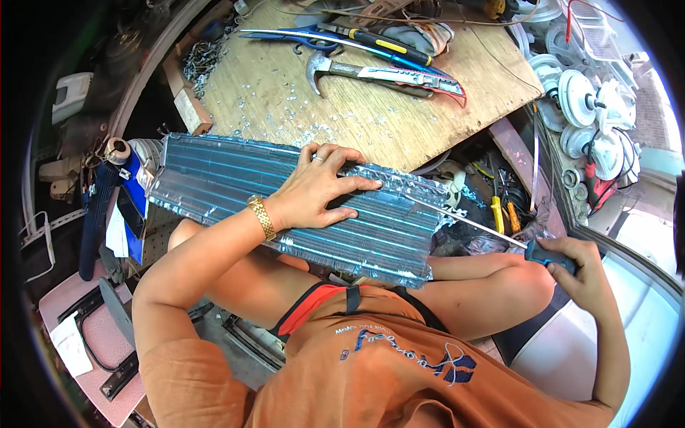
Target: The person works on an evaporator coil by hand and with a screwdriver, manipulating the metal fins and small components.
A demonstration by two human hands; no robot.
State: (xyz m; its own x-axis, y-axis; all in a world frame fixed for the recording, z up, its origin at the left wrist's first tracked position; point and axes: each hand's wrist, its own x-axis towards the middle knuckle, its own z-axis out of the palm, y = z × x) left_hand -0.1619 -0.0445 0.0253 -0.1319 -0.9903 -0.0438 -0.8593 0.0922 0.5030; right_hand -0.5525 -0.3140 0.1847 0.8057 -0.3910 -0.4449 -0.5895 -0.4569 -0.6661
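A long ribbed metal panel, like a finned radiator coil with ragged foil edges, lies across my lap and against the wooden board's near edge. My left hand rests flat on top of it with fingers spread. Off to the right, my right hand is closed around the dark blue handle of a screwdriver. The long thin shaft points left, its tip end at the panel's upper right edge. Whether the tip is wedged under the foil there, I cannot tell.
On the wooden board lie a hammer, a box cutter and metal flakes. Yellow-handled pliers sit in a cluttered gap beyond the panel. White plastic parts crowd the right. A pink seat stands left.
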